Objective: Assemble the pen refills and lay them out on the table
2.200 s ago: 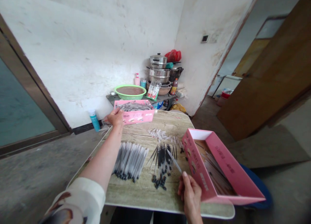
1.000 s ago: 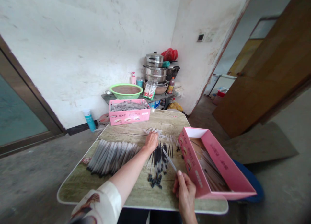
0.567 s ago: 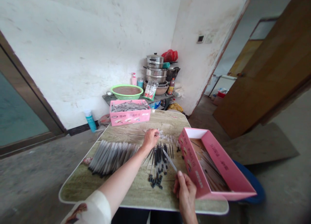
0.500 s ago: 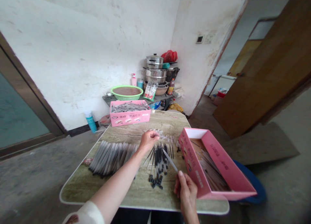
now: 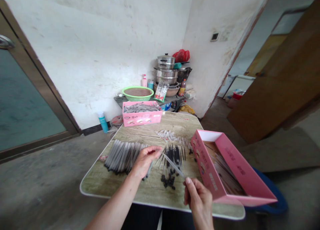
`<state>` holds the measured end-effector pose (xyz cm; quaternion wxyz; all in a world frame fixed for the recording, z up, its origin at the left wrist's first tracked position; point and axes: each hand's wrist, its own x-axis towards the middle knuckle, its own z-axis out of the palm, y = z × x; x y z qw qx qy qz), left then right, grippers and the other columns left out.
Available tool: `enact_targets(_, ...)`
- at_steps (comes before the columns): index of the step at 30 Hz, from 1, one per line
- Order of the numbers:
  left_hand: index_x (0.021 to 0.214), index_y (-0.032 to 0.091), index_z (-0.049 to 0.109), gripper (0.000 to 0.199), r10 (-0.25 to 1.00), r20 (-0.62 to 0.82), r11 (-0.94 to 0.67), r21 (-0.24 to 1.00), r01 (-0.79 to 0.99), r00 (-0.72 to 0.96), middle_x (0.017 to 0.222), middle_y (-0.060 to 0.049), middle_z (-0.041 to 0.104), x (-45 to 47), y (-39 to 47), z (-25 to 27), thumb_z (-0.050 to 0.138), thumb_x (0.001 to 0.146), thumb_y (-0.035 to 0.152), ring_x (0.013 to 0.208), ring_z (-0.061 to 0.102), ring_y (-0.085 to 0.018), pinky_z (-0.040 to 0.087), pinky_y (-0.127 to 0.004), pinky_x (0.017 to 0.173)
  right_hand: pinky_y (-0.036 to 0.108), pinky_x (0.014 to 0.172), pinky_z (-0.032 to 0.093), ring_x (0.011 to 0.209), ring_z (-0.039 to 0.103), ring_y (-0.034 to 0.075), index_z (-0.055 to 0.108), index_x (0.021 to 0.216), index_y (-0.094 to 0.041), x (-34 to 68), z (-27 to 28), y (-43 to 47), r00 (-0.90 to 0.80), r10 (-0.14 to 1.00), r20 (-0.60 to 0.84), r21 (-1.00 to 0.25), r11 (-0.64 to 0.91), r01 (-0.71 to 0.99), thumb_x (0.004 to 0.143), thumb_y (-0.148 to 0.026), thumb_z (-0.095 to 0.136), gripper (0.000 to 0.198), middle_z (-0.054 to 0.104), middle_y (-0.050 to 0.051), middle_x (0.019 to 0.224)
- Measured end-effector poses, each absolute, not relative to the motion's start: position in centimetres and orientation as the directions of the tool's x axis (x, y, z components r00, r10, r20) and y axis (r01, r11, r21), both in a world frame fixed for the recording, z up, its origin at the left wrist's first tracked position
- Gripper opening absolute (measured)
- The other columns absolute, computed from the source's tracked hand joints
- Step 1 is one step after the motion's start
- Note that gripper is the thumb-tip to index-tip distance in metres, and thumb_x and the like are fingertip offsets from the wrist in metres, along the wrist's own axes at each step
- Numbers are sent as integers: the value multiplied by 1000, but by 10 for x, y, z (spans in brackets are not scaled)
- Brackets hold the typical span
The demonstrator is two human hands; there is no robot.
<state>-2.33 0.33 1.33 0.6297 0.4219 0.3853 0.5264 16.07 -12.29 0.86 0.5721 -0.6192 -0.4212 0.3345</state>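
In my right hand (image 5: 199,197), a clear pen barrel (image 5: 174,165) is pinched between thumb and fingers, slanting up to the left. My left hand (image 5: 144,160) has its fingers pinched together at the barrel's far end; what they hold, if anything, is too small to make out. Below the barrel lie dark pen refills (image 5: 176,154) and several small black plugs (image 5: 168,182). A row of translucent pen barrels with black ends (image 5: 121,156) lies left of and partly behind my left hand. Small whitish translucent pieces (image 5: 166,134) are heaped beyond the refills.
An open pink box (image 5: 235,158) holding loose barrels stands at the table's right edge. Another pink box (image 5: 142,118), full of pens, sits at the far edge of the table (image 5: 100,186). Behind it are a green basin (image 5: 137,97) and stacked pots (image 5: 167,75).
My left hand has come back from the whitish pieces toward me, to the end of the pen barrel. My right hand still holds the barrel. The whole view has shifted slightly.
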Motion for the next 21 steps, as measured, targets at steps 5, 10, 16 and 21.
enact_targets(5, 90, 18, 75, 30, 985, -41, 93, 945, -314, 167, 87, -5, 72, -28, -2, 11, 78, 62, 29, 76, 59, -14, 43, -22, 70, 22, 42, 33, 39, 41, 10, 59, 61, -17, 157, 7, -123, 373, 925, 71, -979, -7, 202, 83, -49, 57, 39, 46, -4, 40)
enact_targets(10, 93, 17, 74, 30, 982, -28, 89, 941, -325, 188, 85, -6, 71, -30, -7, 9, 76, 67, 32, 74, 58, -13, 44, -23, 71, 21, 43, 32, 40, 42, 10, 56, 58, -17, 156, 6, -123, 349, 935, 62, -975, -19, 223, 84, -49, 56, 41, 46, -4, 40)
enact_targets(16, 96, 14, 73, 31, 980, -11, 86, 922, -377, 197, 78, -6, 67, -29, -8, 15, 73, 71, 33, 65, 54, -10, 43, -20, 63, 21, 42, 35, 41, 46, 12, 58, 63, -17, 152, 16, -126, 289, 952, 96, -940, -9, 341, 85, -51, 53, 41, 48, -3, 44)
enact_targets(21, 90, 13, 72, 26, 992, 5, 57, 869, -492, 124, 81, -5, 66, -22, -12, 18, 73, 72, 31, 63, 53, -8, 42, -19, 59, 21, 45, 41, 45, 54, 14, 64, 79, -17, 146, 25, -132, 197, 976, 88, -887, -13, 462, 87, -47, 50, 34, 54, -2, 50)
